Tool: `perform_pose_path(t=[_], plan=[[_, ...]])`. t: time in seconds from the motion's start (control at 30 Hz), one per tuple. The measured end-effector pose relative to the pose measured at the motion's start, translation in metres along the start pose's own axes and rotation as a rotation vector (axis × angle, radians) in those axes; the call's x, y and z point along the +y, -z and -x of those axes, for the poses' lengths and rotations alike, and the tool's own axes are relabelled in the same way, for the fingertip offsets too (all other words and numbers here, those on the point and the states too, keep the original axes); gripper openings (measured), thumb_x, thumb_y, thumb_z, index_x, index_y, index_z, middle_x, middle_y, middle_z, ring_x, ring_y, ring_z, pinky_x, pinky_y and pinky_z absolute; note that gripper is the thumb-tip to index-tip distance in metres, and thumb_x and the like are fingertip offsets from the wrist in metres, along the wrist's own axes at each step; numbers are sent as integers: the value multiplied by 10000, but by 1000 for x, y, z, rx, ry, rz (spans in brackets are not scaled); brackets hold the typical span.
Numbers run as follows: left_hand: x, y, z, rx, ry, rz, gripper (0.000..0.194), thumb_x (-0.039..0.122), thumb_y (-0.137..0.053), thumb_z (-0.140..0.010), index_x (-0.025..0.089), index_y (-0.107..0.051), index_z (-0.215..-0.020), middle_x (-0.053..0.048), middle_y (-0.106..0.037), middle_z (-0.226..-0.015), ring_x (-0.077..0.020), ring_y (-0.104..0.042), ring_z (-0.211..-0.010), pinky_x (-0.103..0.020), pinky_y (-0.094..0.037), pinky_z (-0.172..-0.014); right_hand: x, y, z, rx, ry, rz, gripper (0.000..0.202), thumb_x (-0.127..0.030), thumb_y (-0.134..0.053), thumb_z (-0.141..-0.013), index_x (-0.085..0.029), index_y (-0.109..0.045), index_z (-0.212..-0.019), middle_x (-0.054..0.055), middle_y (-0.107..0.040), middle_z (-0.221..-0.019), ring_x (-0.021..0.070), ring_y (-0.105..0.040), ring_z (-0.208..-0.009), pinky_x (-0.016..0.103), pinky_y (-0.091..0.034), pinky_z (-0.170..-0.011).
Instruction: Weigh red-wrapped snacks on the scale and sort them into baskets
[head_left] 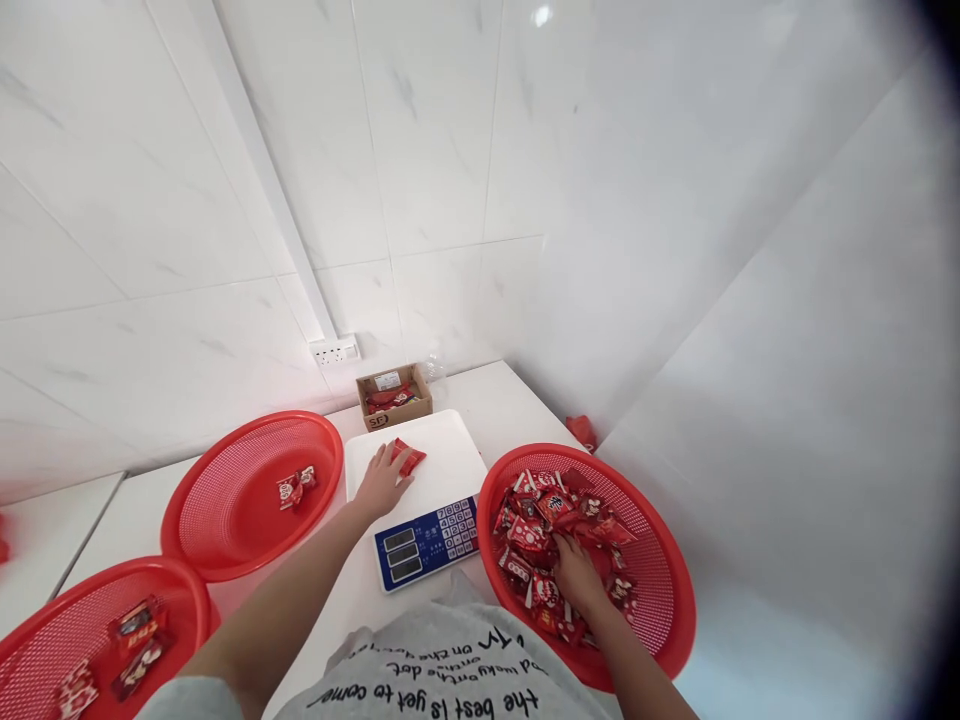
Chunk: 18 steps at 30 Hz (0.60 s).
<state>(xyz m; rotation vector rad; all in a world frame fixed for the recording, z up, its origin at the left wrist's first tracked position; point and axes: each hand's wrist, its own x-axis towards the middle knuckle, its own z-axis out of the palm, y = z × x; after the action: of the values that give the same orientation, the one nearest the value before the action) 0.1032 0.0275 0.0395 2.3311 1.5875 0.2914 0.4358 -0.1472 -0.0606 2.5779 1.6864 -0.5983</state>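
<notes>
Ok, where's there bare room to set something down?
The table is bare between the box, the scale and the right basket. The plate is bare right of the packet at the left hand. Crowded: the right basket, heaped with packets around the right hand.

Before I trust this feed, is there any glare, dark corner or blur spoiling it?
Head view: a small glare spot high on the tiled wall; head view: right-hand corners fade to black; head view: a red shape at the far-left edge looks blurred; head view: the scale is fairly clear, but its display windows show no readable digits.
</notes>
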Motion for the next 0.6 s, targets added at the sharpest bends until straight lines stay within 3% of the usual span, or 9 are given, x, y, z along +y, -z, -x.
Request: perform_pose_path(t=[0.17,0.33,0.5,0.6], plan=[[1,-6,-5,-51,18,91,530,240,-561,-805,235,-490,-1330,-129,-354,-1483,-325,-289,-1376,-502,-282,-1086,0,0,0,-16,-5,3,577,-23,-336,-795,-94,-465,-1353,116,-470,-1413,226,-433,-1291,300,-320,-1050],[-10,4,8,-39,67,251,462,214,-447,-868,230,-498,-1327,-112,-428,-1447,-290,-369,-1339,-482,-299,-1082,1,-1,0,-20,-13,-11,592,-18,-331,-790,-98,-449,-1366,110,-459,-1421,229,-416,-1304,302,-323,-1044],[-24,17,20,68,213,482,422,197,-402,-895,215,-513,-1302,-94,-589,-1296,-245,-530,-1206,-448,-375,-1047,1,-2,0,-15,-8,-36,598,-9,-345,-777,-95,-457,-1358,127,-461,-1415,245,-439,-1280,318,-320,-1041],[-29,26,26,169,359,650,384,185,-391,-904,180,-527,-1263,-114,-658,-1153,-235,-625,-1065,-435,-486,-940,2,-2,0,2,-6,-55,593,-6,-344,-779,-106,-471,-1349,128,-468,-1410,250,-451,-1269,328,-326,-1034]])
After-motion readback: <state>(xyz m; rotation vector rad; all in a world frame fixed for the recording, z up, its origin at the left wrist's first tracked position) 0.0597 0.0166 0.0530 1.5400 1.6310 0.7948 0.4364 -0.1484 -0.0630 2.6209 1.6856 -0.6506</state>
